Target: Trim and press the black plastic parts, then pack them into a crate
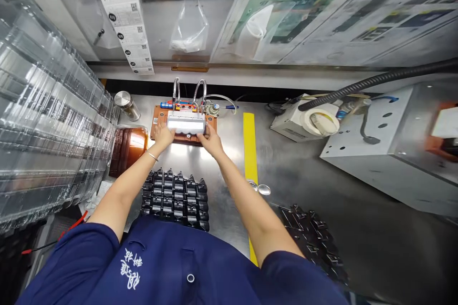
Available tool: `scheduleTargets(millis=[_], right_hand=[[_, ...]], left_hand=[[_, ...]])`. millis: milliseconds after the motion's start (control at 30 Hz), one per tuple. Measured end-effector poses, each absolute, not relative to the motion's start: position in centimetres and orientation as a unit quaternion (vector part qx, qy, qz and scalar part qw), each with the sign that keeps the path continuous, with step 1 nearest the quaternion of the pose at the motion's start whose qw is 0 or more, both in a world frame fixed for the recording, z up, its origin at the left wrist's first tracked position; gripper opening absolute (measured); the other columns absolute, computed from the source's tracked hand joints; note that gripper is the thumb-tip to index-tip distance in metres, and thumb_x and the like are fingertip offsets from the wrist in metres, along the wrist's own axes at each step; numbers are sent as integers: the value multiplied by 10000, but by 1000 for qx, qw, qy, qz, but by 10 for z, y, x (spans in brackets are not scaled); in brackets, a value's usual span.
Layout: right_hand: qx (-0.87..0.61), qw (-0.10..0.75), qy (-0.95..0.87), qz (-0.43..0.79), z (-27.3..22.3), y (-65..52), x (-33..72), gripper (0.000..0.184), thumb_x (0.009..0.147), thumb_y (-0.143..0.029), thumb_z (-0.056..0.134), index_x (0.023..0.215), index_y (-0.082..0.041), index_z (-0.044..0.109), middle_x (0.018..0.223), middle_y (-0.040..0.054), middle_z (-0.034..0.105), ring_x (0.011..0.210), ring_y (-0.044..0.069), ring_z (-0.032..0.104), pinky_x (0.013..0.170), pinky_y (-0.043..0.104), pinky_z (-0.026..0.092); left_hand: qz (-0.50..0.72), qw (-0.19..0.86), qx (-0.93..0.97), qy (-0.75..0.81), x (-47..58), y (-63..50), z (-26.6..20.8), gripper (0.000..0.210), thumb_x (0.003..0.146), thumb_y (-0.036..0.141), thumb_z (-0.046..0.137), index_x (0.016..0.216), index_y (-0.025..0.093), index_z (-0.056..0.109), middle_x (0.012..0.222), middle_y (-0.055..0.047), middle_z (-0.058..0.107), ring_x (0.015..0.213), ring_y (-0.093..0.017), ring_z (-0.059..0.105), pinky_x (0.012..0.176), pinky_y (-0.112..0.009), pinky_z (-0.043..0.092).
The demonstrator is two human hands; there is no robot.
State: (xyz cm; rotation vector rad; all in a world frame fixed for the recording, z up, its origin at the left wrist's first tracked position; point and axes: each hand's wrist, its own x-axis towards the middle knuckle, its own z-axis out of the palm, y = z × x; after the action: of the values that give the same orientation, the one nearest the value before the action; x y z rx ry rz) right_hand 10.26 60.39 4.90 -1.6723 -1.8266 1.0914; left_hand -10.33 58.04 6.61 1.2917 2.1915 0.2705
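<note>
A brown fixture (156,129) stands at the back of the steel workbench, with a silver-white block (186,124) across its middle. My left hand (163,135) is at the block's left end, its thumb near the front edge and its fingers over the fixture. At the right end, my right hand (212,141) has thumb and fingers about the corner. Both hands appear to grip the block between them; the exact finger contact is small in view. Two metal-sheathed hoses (203,89) arch behind the block, beside a small valve with a thin clear tube (229,98).
Black ribbed trays (175,198) lie before me, with more black parts (315,243) right of the yellow strip (249,145). Clear plastic trays (46,119) tower at left beside an amber tray (123,152) and a metal-lidded jar (127,105). A grey machine (379,152) stands right.
</note>
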Motion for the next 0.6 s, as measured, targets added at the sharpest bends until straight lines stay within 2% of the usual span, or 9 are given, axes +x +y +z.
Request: scheduleTargets(millis=[67,133,200,267,333,433,533,600], right_hand=[[-616,247,-606,439,52,571,107,779,794,-315,606,1475,-119,285,1230,213,631,999,240,672,840,407,546],[-603,281,-589,459,63,538,116,799,772,-322,619,1478,-178,275,1283,196,598,1063,247,647,852,416,542],[-571,314,-614,446,81,508,125,689,792,-301,571,1435,-229,335,1339,165,560,1144,244,609,892,426,526],[-549,327,-653,408,102,488,131,546,814,-264,511,1354,-243,429,1388,142,519,1221,242,562,948,443,497],[-545,306,-696,355,122,479,131,428,824,-227,470,1248,-249,533,1409,120,505,1285,244,505,1000,463,462],[-566,255,-732,281,146,476,121,386,824,-194,445,1171,-231,609,1401,113,520,1329,252,453,1044,465,428],[-589,189,-730,290,165,463,98,434,829,-203,449,1241,-181,581,1270,140,624,1161,266,593,966,429,483],[-559,126,-743,347,179,442,78,399,828,-219,462,1198,-186,606,1026,111,723,929,266,681,834,401,530]], left_hand=[[150,330,468,806,-101,545,69,494,821,364,667,1178,67,501,1175,-248,627,1144,-319,597,932,-439,485],[232,342,472,779,-100,501,74,563,768,349,728,1206,108,469,1128,-195,653,1033,-272,650,870,-403,523],[308,296,524,736,-102,457,83,552,758,317,735,1213,150,470,1124,-149,653,1015,-237,651,876,-385,534],[360,220,605,675,-105,422,95,412,810,266,663,1180,171,507,1122,-128,650,1057,-223,634,921,-391,527],[395,145,669,613,-110,399,110,278,862,204,554,1137,176,540,1106,-122,654,1113,-218,615,970,-409,515],[388,74,718,573,-117,382,130,243,888,168,466,1112,187,558,1122,-116,662,1208,-212,575,1028,-450,490],[346,45,740,575,-122,374,142,214,913,207,436,1071,205,580,1114,-98,684,1249,-210,553,1074,-502,447],[342,26,746,571,-124,369,147,236,928,215,398,1068,207,588,1108,-95,694,1253,-205,552,1084,-509,435]])
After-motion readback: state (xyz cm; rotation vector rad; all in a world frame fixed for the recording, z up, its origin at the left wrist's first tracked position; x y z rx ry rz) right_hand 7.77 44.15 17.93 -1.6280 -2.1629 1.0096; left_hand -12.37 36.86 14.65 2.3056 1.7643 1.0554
